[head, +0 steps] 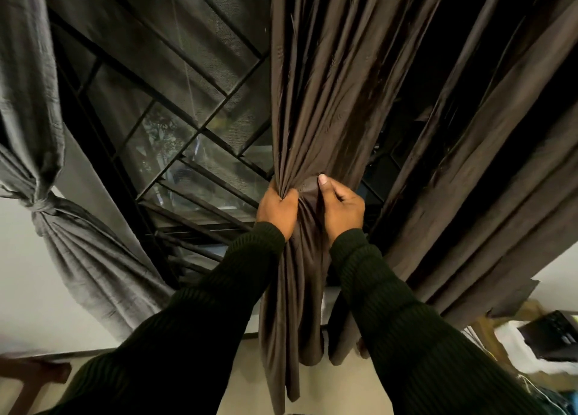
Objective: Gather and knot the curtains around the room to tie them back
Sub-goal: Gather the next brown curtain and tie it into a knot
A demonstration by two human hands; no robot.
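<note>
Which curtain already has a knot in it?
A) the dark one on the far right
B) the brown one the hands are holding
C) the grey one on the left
C: the grey curtain is cinched into a knot partway down, while the brown curtain is only bunched between the left hand and right hand.

no text, label, brand, number or sign can be read anywhere in the head view.
</note>
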